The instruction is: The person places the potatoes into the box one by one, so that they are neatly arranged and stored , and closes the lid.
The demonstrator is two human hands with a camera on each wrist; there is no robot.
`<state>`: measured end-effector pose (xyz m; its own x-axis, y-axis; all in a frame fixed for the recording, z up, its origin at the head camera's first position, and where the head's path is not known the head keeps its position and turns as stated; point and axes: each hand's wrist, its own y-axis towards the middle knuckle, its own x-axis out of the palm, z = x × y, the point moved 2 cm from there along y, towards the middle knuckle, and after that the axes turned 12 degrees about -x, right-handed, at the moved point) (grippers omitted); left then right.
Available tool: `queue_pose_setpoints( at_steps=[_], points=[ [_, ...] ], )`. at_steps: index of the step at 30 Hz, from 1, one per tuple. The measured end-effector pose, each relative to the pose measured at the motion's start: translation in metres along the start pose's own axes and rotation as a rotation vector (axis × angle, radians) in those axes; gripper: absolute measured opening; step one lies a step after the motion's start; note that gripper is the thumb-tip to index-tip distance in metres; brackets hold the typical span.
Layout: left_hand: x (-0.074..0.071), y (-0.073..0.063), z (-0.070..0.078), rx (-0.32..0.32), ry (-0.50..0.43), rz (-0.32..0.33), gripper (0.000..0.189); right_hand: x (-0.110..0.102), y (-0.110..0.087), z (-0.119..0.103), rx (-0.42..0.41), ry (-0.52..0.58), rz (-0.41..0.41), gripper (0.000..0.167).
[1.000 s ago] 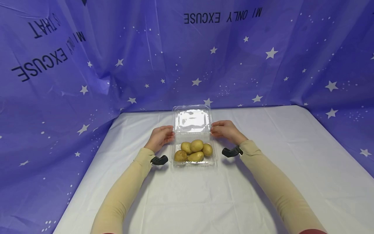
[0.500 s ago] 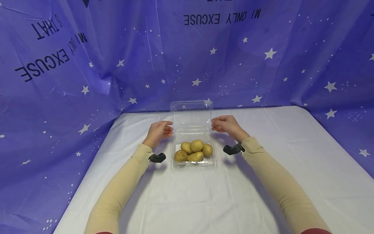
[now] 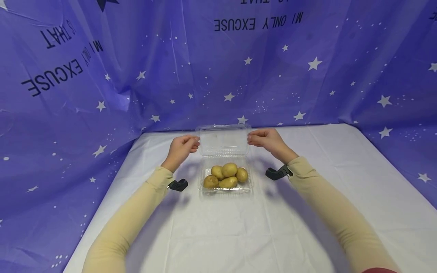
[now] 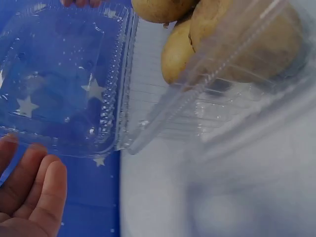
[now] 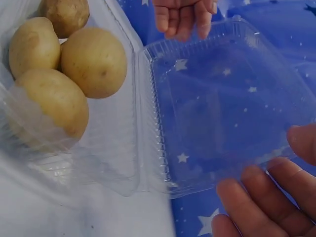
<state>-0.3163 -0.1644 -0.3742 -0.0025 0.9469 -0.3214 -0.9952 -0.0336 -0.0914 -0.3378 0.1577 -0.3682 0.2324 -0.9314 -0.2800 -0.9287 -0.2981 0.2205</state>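
Note:
A hinged clear plastic container stands on the table, its base [image 3: 225, 190] holding several potatoes [image 3: 230, 170]. Its lid [image 3: 223, 141] is raised at the far side, with the top edge leaning toward me. My left hand [image 3: 180, 149] pinches the lid's left edge; in the left wrist view the fingertips [image 4: 37, 148] lie right at that edge. On the opposite edge, my right hand [image 3: 269, 142] pinches with thumb and fingers, and the right wrist view shows the lid's rim running up to the fingertips [image 5: 252, 173]. Both hands are above the tabletop.
White cloth covers the table [image 3: 218, 235]. A purple curtain [image 3: 273, 76] with stars and lettering hangs behind and along the sides, close behind the lid. Black wrist mounts [image 3: 178, 185] stick out inward below each hand.
Both hands have risen a little and moved with the lid, which has swung up from leaning back to leaning toward me. The base and potatoes have stayed put.

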Motion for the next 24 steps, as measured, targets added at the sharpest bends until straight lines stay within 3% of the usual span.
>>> queue_pose_setpoints(
  at_steps=[11,18,24],
  points=[
    [-0.013,-0.029,0.019,0.159,0.156,0.022,0.032,-0.006,-0.017,-0.028,-0.062,-0.215,-0.078,0.038],
    [-0.018,-0.051,0.022,0.232,0.245,0.019,0.028,-0.007,-0.034,-0.044,-0.145,-0.27,-0.138,0.037],
    [-0.019,-0.068,0.017,0.296,0.297,-0.005,0.024,-0.004,-0.051,-0.047,-0.187,-0.279,-0.19,0.032]
  ],
)
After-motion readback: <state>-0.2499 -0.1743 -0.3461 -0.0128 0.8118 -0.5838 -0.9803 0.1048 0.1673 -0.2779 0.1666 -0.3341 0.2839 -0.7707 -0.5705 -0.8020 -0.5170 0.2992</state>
